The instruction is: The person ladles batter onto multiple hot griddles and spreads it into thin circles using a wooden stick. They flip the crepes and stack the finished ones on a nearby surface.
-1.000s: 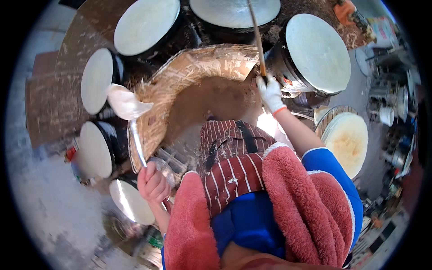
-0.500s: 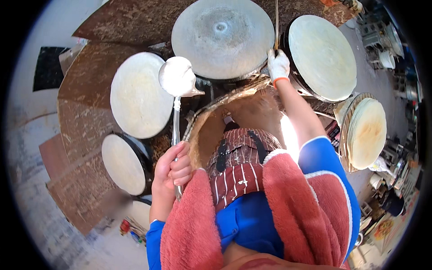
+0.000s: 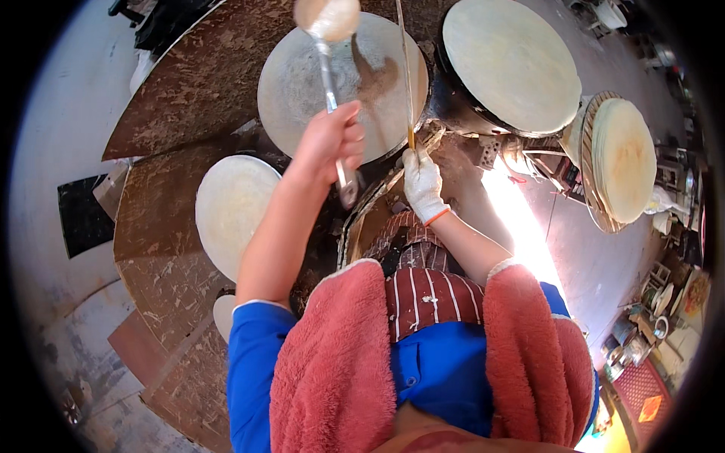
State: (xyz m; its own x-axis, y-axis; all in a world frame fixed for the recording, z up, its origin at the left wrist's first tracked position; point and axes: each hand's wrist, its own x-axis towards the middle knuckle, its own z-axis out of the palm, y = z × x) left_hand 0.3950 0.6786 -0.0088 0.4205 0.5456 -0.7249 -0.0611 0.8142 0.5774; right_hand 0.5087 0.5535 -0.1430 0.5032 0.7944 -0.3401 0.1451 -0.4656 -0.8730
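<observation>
My left hand (image 3: 332,140) is closed around the handle of a metal ladle (image 3: 327,72). Its bowl, coated in pale batter, hangs over the far part of a large round griddle (image 3: 298,90) and casts a shadow there. My right hand (image 3: 423,185), in a white glove with an orange cuff, grips a thin wooden stick (image 3: 408,75) at the griddle's near right edge. The stick points away from me, and its far end is out of view. Round pale flatbreads lie on the griddles to either side, one flatbread (image 3: 234,211) at left and another flatbread (image 3: 513,64) at right.
Curved brown, batter-spattered boards (image 3: 162,189) ring the griddles on the left and far sides. A stack of flatbreads (image 3: 623,158) rests on a round woven tray (image 3: 587,189) at right. Farther right stand bowls and clutter, with a red perforated basket (image 3: 642,396) at lower right.
The ladle has moved away from me and right, from beside the left flatbread to over the bare griddle. My right hand has come nearer my body, still on the stick. The view has shifted.
</observation>
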